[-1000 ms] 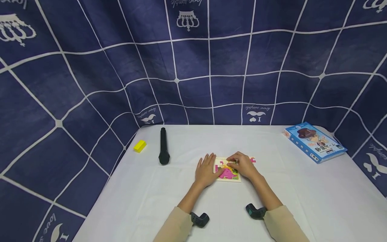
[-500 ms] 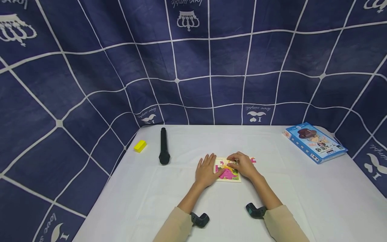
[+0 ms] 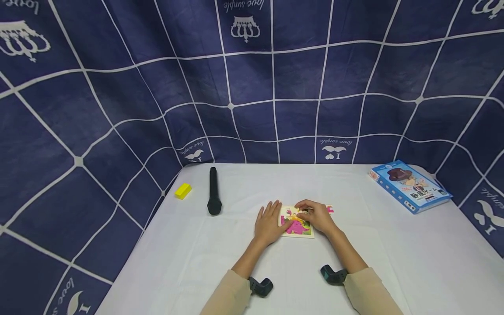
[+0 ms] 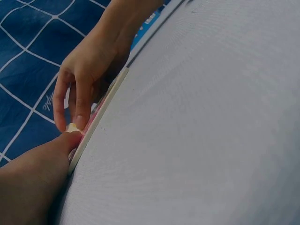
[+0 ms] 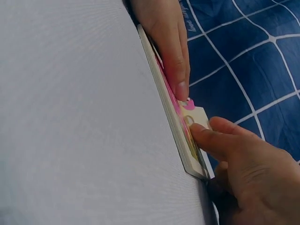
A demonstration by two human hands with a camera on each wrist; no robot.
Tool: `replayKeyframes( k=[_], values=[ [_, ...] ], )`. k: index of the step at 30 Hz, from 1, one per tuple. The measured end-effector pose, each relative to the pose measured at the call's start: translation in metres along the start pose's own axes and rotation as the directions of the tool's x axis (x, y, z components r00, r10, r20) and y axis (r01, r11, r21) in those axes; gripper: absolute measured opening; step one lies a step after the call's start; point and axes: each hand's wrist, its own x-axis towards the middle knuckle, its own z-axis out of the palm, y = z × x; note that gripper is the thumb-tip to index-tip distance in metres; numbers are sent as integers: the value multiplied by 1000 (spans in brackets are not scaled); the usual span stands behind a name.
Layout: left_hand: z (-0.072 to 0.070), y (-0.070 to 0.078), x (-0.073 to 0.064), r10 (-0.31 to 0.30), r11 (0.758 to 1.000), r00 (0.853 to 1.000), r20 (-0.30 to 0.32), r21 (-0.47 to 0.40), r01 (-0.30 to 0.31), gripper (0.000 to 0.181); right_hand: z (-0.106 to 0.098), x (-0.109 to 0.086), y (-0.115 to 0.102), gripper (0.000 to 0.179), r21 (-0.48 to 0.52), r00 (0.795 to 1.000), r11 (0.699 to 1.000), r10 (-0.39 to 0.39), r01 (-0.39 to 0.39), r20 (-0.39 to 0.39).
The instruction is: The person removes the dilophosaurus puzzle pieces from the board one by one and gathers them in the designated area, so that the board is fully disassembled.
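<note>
A small jigsaw puzzle (image 3: 298, 229) with a pink dinosaur picture lies in its pale frame on the table. My left hand (image 3: 268, 224) rests flat along the frame's left side, fingers straight and thumb reaching over the picture. From the right, my right hand (image 3: 318, 216) bends over the upper part of the board. Its thumb and index finger pinch a pale puzzle piece (image 5: 199, 117), tilted up from the board in the right wrist view. In the left wrist view, the right fingertips come down right beside the left thumb. Right fingers partly hide the upper right of the puzzle.
Another pink puzzle piece (image 3: 330, 209) lies just beyond the right hand. A black microphone (image 3: 214, 192) and a yellow block (image 3: 183, 190) are at the back left. At the back right is a blue box (image 3: 409, 186). A dark blue curtain (image 3: 299, 118) hangs behind the table.
Right thumb and fingers have shifted very slightly over the upper part of the puzzle. The left hand stays where it was.
</note>
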Motion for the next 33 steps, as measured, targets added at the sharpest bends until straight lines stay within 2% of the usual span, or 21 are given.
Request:
replayKeyframes(
  k=[7,17,24,30,33],
  values=[
    [-2,1,0,0,1000,1000,-1,11,0,77,0,-1,1,22,46,999,999,28,-29,15],
    [-2,1,-1,-4,1000,1000,2,10,4,77,0,-1,1,19,86,1000,996,-2,1,12],
    [-1,1,0,-14,1000,1000,13,5,14,78,0,-1,-3,20,133,999,991,30,-32,15],
    [1,0,0,-10,1000,1000,18,18,10,79,-9,-1,-11,21,200,997,977,78,-75,-6],
    [0,0,0,-11,1000,1000,16,15,11,79,-19,-2,-15,22,194,996,978,86,-77,-37]
  ],
)
